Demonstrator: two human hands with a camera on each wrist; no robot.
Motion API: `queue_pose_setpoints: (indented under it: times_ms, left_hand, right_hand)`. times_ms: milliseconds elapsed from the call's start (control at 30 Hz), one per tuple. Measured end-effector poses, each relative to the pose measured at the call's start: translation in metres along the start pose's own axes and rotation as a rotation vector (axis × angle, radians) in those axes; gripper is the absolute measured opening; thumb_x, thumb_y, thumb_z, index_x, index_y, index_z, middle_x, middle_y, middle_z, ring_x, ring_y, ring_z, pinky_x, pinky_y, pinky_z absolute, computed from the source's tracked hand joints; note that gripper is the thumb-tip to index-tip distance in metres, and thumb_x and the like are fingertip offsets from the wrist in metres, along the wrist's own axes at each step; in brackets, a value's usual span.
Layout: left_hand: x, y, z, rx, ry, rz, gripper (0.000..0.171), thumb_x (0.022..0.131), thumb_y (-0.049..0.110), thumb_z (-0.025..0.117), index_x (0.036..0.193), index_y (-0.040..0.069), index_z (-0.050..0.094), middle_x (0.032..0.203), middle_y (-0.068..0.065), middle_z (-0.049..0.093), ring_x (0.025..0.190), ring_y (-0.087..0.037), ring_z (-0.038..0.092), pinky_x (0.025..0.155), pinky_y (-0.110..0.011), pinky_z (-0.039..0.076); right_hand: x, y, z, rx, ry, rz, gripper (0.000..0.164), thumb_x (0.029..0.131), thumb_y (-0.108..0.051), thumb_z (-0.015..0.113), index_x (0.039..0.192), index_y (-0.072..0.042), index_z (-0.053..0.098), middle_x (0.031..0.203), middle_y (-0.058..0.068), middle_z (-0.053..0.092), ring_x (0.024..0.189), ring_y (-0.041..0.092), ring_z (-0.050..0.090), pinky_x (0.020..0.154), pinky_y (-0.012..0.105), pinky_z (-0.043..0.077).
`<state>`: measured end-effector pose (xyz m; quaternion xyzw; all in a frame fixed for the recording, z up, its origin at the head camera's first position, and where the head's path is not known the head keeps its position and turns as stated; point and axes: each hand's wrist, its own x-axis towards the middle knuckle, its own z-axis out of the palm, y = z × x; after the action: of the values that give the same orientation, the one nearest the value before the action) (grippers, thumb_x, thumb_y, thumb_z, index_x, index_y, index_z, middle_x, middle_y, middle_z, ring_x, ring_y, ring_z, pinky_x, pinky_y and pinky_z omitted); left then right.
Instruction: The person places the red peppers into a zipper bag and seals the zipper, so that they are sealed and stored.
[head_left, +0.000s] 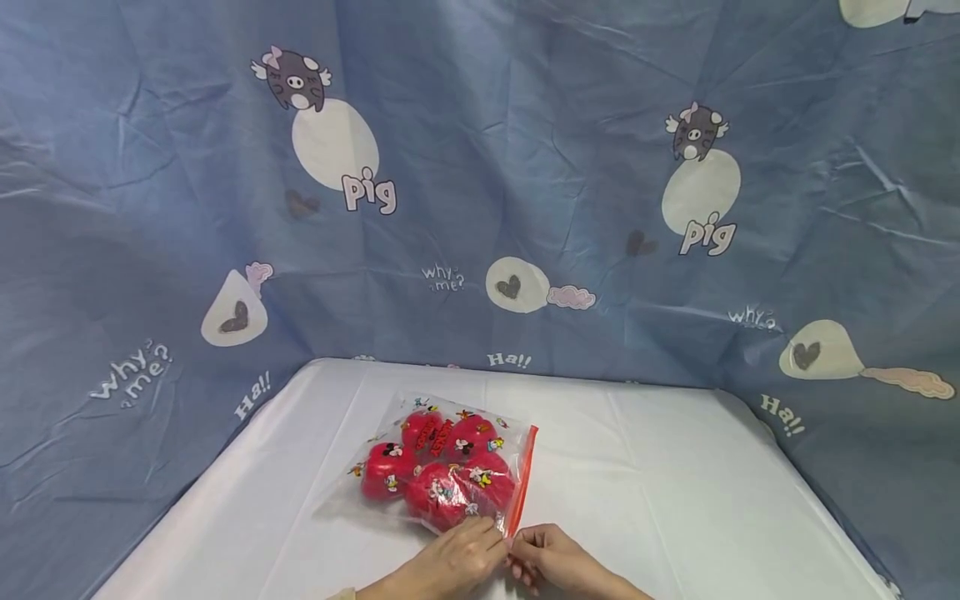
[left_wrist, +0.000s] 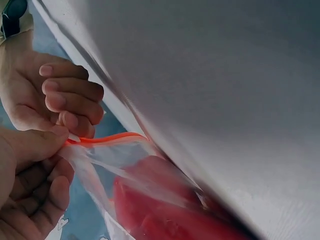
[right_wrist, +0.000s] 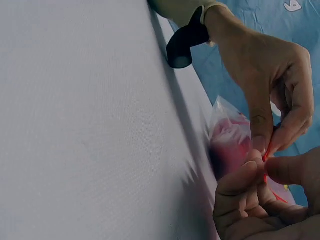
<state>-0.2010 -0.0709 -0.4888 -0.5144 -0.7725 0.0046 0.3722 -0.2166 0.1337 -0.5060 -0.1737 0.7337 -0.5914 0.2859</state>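
A clear zip bag [head_left: 401, 406] with cartoon prints lies tilted on the white table, holding several red, round, apple-like things [head_left: 435, 496]. Its orange-red zip edge [head_left: 522, 479] faces right. At the near end of that edge, my left hand [head_left: 467, 553] pinches the bag between thumb and finger. Right beside it, my right hand [head_left: 555, 560] pinches the tip of the same edge, its other fingers curled. The left wrist view shows a small pale zip slider [left_wrist: 74, 138] between the two hands. The fingertips nearly meet and partly hide the bag's corner.
A white cloth [head_left: 637, 467] covers the table. Behind it hangs a blue curtain [head_left: 450, 208] with pig prints. The table's near edge runs close under both hands. A black band [right_wrist: 187, 45] sits on the left wrist.
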Motion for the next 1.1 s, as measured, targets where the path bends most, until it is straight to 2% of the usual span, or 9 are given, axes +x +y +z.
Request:
queue_pose_setpoints:
  times_ms: [233, 400, 533, 667, 767, 867, 1000, 1100]
  left_hand:
    - [-0.001, 0.0, 0.001, 0.04, -0.026, 0.002, 0.019, 0.077, 0.022, 0.069, 0.094, 0.015, 0.063, 0.082, 0.009, 0.059, 0.077, -0.003, 0.05, 0.069, -0.016, 0.044]
    - [-0.001, 0.0, 0.001, 0.045, -0.05, 0.006, 0.017, 0.078, 0.02, 0.07, 0.093, 0.014, 0.064, 0.083, 0.008, 0.061, 0.076, -0.003, 0.051, 0.07, -0.016, 0.045]
    - [0.0, 0.0, 0.001, 0.03, -0.049, 0.019, 0.01, 0.078, 0.021, 0.068, 0.084, 0.016, 0.062, 0.077, 0.009, 0.058, 0.072, -0.003, 0.047, 0.068, -0.016, 0.043]
    - [0.0, 0.001, 0.0, 0.049, -0.019, 0.042, 0.003, 0.081, 0.018, 0.061, 0.08, 0.016, 0.06, 0.072, 0.009, 0.055, 0.07, -0.003, 0.045, 0.064, -0.016, 0.04]
    - [0.0, 0.001, 0.0, 0.076, 0.011, 0.062, 0.009, 0.086, 0.015, 0.053, 0.08, 0.017, 0.059, 0.072, 0.009, 0.054, 0.071, -0.003, 0.047, 0.064, -0.016, 0.04]
    - [0.0, 0.001, 0.0, 0.104, 0.031, 0.073, 0.01, 0.085, 0.015, 0.05, 0.08, 0.017, 0.059, 0.073, 0.009, 0.055, 0.072, -0.004, 0.049, 0.067, -0.017, 0.042]
    - [0.0, 0.002, 0.0, 0.085, 0.029, 0.078, 0.002, 0.08, 0.02, 0.059, 0.081, 0.018, 0.059, 0.074, 0.009, 0.056, 0.073, -0.004, 0.05, 0.069, -0.017, 0.043]
    - [0.002, 0.004, -0.001, 0.027, 0.017, 0.076, 0.013, 0.08, 0.028, 0.067, 0.08, 0.018, 0.059, 0.074, 0.009, 0.056, 0.073, -0.003, 0.05, 0.069, -0.016, 0.042]
  right_hand:
    - [0.004, -0.004, 0.004, -0.023, 0.103, -0.008, 0.028, 0.096, -0.023, 0.053, 0.082, 0.0, 0.061, 0.065, -0.003, 0.059, 0.053, 0.006, 0.049, 0.047, 0.019, 0.039]
    - [0.012, -0.003, 0.001, -0.017, 0.202, -0.017, 0.027, 0.096, -0.022, 0.055, 0.081, 0.0, 0.061, 0.065, -0.003, 0.059, 0.053, 0.006, 0.05, 0.048, 0.019, 0.042]
    - [0.022, 0.0, -0.005, -0.036, 0.256, -0.035, 0.028, 0.096, -0.02, 0.056, 0.082, 0.003, 0.061, 0.065, -0.003, 0.058, 0.053, 0.007, 0.05, 0.048, 0.021, 0.044]
    - [0.034, 0.002, -0.015, -0.066, 0.312, -0.058, 0.028, 0.096, -0.018, 0.056, 0.082, 0.005, 0.061, 0.064, -0.002, 0.058, 0.053, 0.008, 0.05, 0.048, 0.022, 0.045]
    - [0.044, 0.003, -0.025, -0.095, 0.367, -0.059, 0.026, 0.095, -0.016, 0.056, 0.081, 0.005, 0.061, 0.064, -0.001, 0.059, 0.055, 0.008, 0.051, 0.049, 0.022, 0.045]
    - [0.054, 0.004, -0.036, -0.141, 0.423, -0.061, 0.024, 0.095, -0.013, 0.056, 0.079, 0.004, 0.062, 0.062, -0.002, 0.059, 0.055, 0.007, 0.052, 0.049, 0.022, 0.045]
    - [0.068, 0.003, -0.05, -0.164, 0.491, -0.077, 0.022, 0.093, -0.009, 0.056, 0.077, 0.005, 0.063, 0.061, -0.001, 0.06, 0.054, 0.007, 0.052, 0.049, 0.022, 0.044]
    - [0.079, 0.001, -0.062, -0.188, 0.547, -0.073, 0.022, 0.092, -0.007, 0.056, 0.076, 0.006, 0.063, 0.06, 0.001, 0.061, 0.053, 0.007, 0.054, 0.05, 0.022, 0.046]
